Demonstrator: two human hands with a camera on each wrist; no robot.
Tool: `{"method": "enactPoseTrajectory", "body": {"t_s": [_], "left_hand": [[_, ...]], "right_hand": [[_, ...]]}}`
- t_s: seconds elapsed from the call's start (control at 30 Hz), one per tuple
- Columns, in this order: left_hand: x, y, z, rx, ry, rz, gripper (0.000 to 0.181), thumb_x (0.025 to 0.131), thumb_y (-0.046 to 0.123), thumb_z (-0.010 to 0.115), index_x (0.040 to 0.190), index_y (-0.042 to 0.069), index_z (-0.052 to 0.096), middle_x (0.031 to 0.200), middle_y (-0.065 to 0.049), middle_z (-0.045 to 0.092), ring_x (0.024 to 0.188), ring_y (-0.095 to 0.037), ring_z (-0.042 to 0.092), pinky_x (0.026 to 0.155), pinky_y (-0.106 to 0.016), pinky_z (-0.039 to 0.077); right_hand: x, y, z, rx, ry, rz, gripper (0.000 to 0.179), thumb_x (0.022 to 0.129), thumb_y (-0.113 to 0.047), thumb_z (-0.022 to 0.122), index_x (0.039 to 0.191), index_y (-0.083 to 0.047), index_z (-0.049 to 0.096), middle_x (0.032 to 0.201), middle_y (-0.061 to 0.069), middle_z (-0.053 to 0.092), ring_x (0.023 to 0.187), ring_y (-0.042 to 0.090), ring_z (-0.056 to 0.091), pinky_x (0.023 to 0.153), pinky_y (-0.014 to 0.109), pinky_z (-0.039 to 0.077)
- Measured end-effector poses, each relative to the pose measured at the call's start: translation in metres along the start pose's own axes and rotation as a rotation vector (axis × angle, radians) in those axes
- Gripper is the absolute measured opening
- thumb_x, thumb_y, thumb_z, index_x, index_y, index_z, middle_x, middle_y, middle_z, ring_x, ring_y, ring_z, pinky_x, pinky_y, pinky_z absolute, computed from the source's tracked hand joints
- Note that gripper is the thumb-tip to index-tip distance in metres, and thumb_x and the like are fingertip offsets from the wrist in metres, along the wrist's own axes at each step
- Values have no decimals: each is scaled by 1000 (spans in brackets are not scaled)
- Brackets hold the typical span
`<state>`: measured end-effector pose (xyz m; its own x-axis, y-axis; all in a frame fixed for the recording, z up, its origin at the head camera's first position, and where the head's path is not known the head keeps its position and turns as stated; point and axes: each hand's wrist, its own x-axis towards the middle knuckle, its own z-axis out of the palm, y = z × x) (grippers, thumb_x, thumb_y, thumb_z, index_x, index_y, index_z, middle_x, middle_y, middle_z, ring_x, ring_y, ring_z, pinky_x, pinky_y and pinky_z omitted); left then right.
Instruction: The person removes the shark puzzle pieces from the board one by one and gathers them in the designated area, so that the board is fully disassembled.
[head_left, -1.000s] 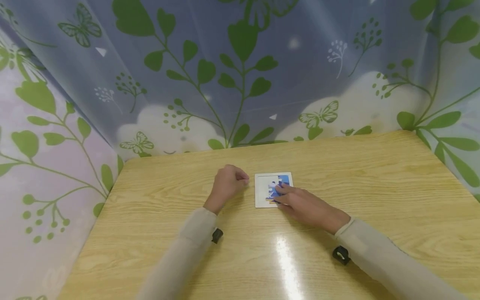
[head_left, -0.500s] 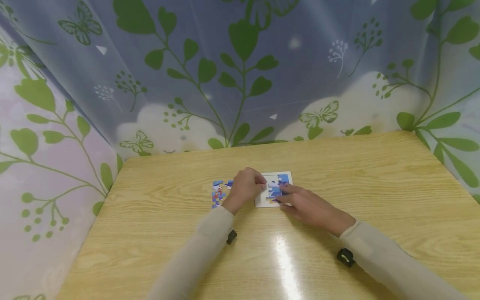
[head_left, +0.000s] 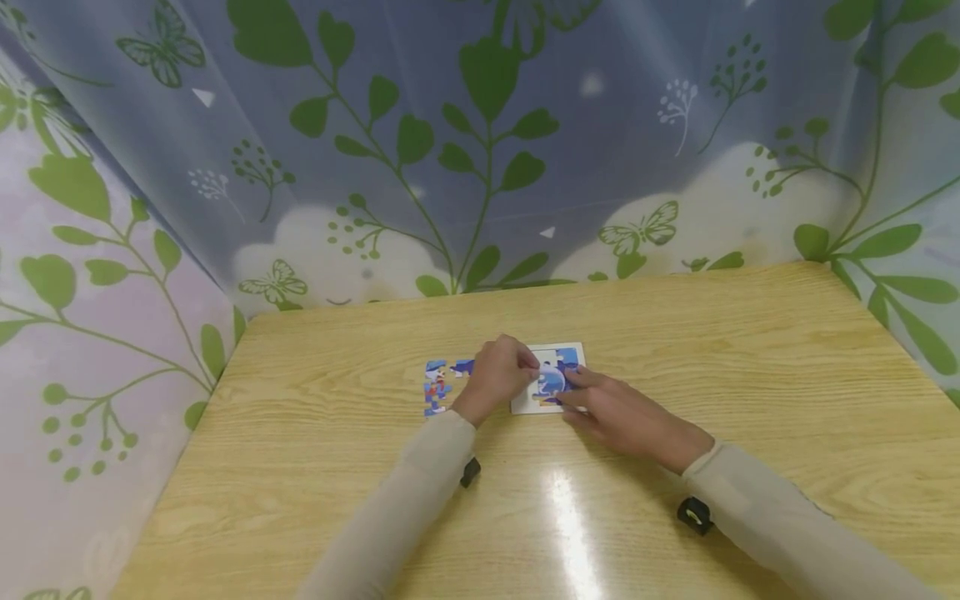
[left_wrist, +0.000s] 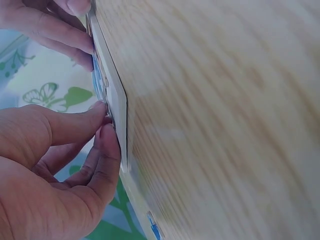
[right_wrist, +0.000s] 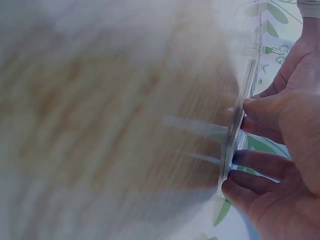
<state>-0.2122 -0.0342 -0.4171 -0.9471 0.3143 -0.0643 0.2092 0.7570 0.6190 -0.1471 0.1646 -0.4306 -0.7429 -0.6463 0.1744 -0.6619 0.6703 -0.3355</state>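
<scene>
A small white-framed puzzle board lies in the middle of the table, partly filled with joined blue pieces. My left hand is over the board's left part, its thumb and index finger pinching a puzzle piece that is mostly hidden by the fingertips. In the left wrist view these fingertips are right at the board's surface. My right hand rests on the board's right side, its extended fingers touching the pieces and the frame. Seen from the right wrist, its fingers lie spread along the board's edge.
Several loose puzzle pieces lie on the table left of the board, partly behind the left hand. A leaf-patterned curtain hangs behind the wooden table. Light glares on the tabletop near the front.
My left hand has moved right from over the loose pieces to the board, uncovering those pieces. It then edges slightly further right. My right hand stays on the board, shifting a little.
</scene>
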Motion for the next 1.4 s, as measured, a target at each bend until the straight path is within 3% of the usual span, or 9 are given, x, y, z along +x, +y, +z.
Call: {"method": "enactPoseTrajectory", "body": {"t_s": [1.0,1.4], "left_hand": [[0,-1,0,-147,30,-59,6,88,13,79,86,7,79,80,-2,73,73,-14,65,65,-27,53],[-5,-12,-7,-197,27,-70,4,86,9,77,88,6,78,83,-3,73,76,-16,65,68,-28,54]], "right_hand": [[-1,-1,1,-4,-4,4,25,97,-7,68,118,6,71,136,37,53,127,52,51,100,55,48],[-2,0,2,-3,17,-2,27,96,-7,69,119,8,70,136,38,52,127,52,51,102,55,46]]}}
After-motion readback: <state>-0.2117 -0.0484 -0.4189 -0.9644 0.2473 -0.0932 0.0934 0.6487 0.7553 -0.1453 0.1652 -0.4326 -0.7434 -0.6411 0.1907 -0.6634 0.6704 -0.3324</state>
